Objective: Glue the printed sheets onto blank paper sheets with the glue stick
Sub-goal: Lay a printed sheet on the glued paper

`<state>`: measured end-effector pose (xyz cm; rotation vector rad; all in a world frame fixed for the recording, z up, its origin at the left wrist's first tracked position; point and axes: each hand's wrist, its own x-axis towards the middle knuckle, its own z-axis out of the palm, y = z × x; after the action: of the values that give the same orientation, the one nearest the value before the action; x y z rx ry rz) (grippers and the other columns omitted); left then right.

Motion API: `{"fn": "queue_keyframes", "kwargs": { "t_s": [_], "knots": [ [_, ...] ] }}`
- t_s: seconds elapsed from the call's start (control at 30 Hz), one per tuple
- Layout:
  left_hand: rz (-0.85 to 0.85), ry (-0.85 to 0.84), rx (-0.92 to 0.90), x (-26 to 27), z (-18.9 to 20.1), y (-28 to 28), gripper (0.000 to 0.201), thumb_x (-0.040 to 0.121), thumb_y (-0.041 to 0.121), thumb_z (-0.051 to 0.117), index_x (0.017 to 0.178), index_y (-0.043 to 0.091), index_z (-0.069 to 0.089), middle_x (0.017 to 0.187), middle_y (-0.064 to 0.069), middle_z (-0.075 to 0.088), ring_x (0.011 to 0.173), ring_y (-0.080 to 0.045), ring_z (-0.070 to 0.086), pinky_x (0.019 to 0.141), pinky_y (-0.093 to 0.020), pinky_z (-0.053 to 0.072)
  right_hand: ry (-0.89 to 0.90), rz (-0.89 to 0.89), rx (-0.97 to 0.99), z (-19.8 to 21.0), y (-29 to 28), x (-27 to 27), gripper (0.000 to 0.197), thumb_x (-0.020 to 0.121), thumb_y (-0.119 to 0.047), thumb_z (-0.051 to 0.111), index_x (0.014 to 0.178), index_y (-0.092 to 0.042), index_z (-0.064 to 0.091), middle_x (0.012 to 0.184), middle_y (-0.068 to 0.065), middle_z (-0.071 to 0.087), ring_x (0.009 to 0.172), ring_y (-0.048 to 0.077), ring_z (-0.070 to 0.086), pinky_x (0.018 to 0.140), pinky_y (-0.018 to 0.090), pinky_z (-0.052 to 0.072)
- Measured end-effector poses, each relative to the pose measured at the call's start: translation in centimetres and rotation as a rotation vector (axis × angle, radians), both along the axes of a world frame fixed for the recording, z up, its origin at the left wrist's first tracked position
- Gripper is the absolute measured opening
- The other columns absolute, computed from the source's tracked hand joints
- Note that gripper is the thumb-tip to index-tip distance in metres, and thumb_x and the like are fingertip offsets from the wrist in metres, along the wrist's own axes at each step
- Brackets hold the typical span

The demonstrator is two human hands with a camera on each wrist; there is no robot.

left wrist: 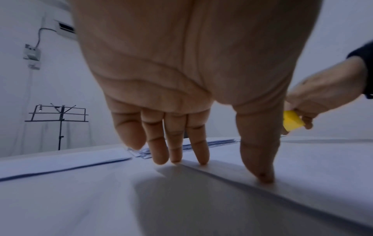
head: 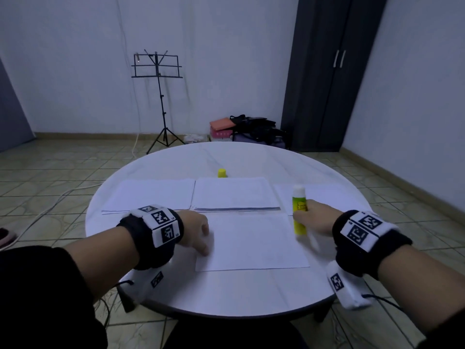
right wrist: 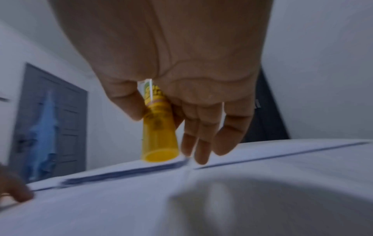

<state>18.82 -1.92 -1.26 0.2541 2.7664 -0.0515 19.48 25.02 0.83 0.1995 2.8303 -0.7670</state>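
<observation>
Right hand (head: pixel 317 217) has its grip around the uncapped glue stick (head: pixel 299 210), hovering upright at the front sheet (head: pixel 251 243)'s right edge on the worktop (head: pixel 226 293). Left hand (head: pixel 195 230), fingers flat, pins the left edge. Best to sweep edge to edge, pinning firmly so nothing creeps.

Yellow-green glue stick (head: pixel 299 210) – white top, yellow cap (head: pixel 222 173), white sheets (head: pixel 251 241), white table (head: pixel 226 293); black-and-white patterned wristbands (head: pixel 161 226)

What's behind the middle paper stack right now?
The yellow glue-stick cap stands on the round table just behind the middle paper stack. The stack's far edge hides the cap's base.
</observation>
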Motion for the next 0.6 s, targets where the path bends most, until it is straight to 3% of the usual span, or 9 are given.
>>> {"fn": "queue_keyframes", "kwargs": {
  "t_s": [0.1,0.17,0.27,0.37,0.5,0.6],
  "knots": [
    [-0.028,0.008,-0.011,0.0,0.0,-0.1,0.057,0.08,0.051,0.067,0.129,0.027,0.052,0.13,0.003,0.053,0.12,-0.018,0.05,0.092,-0.025,0.039,0.055,0.082,-0.021,0.7,-3.3,-0.5,0.017,0.094,-0.031,0.046,0.097,-0.014,0.045,0.082,0.001,0.05,0.067,0.014,0.046,0.056,0.025,0.032],
    [-0.049,0.002,-0.023,0.1,0.1,-0.4,0.06,0.076,0.054,0.068,0.129,0.03,0.052,0.13,0.004,0.053,0.122,-0.017,0.047,0.096,-0.026,0.038,0.105,0.134,-0.028,1.0,-5.4,-1.0,0.022,0.092,-0.035,0.05,0.09,-0.013,0.052,0.081,0.002,0.052,0.073,0.02,0.049,0.057,0.026,0.032],
    [-0.117,0.028,-0.082,0.2,0.1,-0.8,0.07,0.064,0.063,0.073,0.127,0.039,0.053,0.134,0.006,0.043,0.126,-0.019,0.036,0.103,-0.038,0.039,0.187,0.142,-0.166,0.9,-8.5,-1.8,0.035,0.082,-0.038,0.066,0.08,-0.003,0.064,0.077,0.004,0.052,0.075,0.02,0.05,0.064,0.027,0.035],
    [-0.144,0.033,-0.109,0.3,0.0,-1.1,0.074,0.061,0.065,0.074,0.128,0.043,0.051,0.135,0.005,0.038,0.126,-0.02,0.034,0.104,-0.04,0.039,0.239,0.09,-0.211,0.6,-11.2,-2.6,0.036,0.08,-0.035,0.068,0.059,-0.011,0.05,0.07,0.005,0.052,0.07,0.021,0.051,0.061,0.028,0.037],
    [-0.153,0.004,-0.116,0.1,0.2,-1.2,0.075,0.063,0.066,0.072,0.131,0.043,0.049,0.132,0.0,0.04,0.126,-0.023,0.036,0.103,-0.041,0.039,0.28,0.122,-0.147,0.4,-14.2,-3.8,0.036,0.088,-0.038,0.055,0.065,-0.012,0.048,0.066,0.002,0.05,0.067,0.02,0.051,0.052,0.026,0.034],
    [-0.15,-0.019,-0.112,0.0,0.4,-1.2,0.077,0.063,0.066,0.073,0.132,0.041,0.049,0.13,-0.001,0.042,0.125,-0.024,0.038,0.103,-0.042,0.039,0.259,0.176,-0.125,0.2,-15.8,-4.5,0.04,0.088,-0.04,0.056,0.061,-0.011,0.048,0.064,0.001,0.049,0.061,0.016,0.048,0.051,0.026,0.033]
  ]
}}
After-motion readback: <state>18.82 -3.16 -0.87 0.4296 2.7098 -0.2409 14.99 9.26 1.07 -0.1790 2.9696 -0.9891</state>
